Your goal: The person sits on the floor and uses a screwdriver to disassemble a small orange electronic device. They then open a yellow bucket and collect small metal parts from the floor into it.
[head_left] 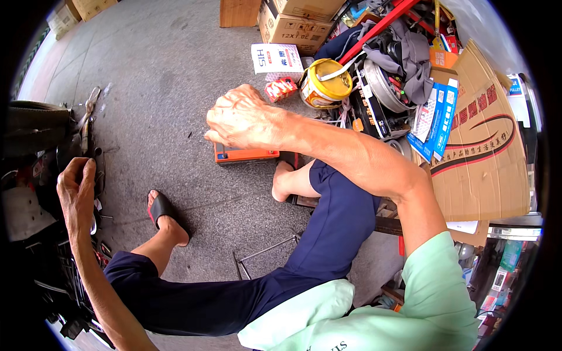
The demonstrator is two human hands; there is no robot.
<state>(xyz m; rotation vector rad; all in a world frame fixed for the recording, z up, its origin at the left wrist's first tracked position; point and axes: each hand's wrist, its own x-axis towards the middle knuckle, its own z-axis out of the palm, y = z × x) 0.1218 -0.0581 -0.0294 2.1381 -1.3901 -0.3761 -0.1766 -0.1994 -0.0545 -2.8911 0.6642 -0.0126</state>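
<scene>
My right hand [243,120] is closed, knuckles up, just above and overlapping an orange-topped battery [249,154] on the ground. Whether the fingers touch the battery or hold something beneath the palm is hidden. At the far left, my left hand [77,190] has its thumb and fingers brought together beside a dark vehicle [32,131] with cables and metal parts. What lies between those fingertips, if anything, cannot be made out.
Beyond my right hand are a red packet [281,89], a white box [277,58] and a yellow-lidded bucket [328,82]. Cardboard cartons [295,29] stand behind. A large cardboard sheet [480,140] leans at right. My sandalled foot [167,213] and a thin metal frame [263,253] are nearer.
</scene>
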